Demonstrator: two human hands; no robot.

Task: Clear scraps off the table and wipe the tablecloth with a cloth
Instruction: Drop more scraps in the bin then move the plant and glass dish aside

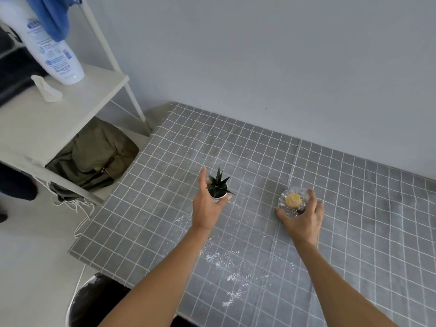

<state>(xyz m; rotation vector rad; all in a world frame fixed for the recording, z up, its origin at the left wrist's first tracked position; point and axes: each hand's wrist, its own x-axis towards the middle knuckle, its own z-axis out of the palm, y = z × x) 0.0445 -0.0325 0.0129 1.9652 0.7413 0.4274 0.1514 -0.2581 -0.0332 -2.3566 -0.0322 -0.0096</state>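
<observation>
- Both forearms are bare and reach forward from the lower edge of the view, well apart from each other.
- The left hand (207, 206) is stretched out with its thumb up, fingers and thumb curled into a grip.
- The right hand (303, 218) is palm down, its fingers spread and bent in a clasp.

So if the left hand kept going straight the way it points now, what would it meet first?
The small potted plant: the left hand is already cupped around its white pot. Past it, bare tablecloth runs to the wall, though depth is hard to judge.
</observation>
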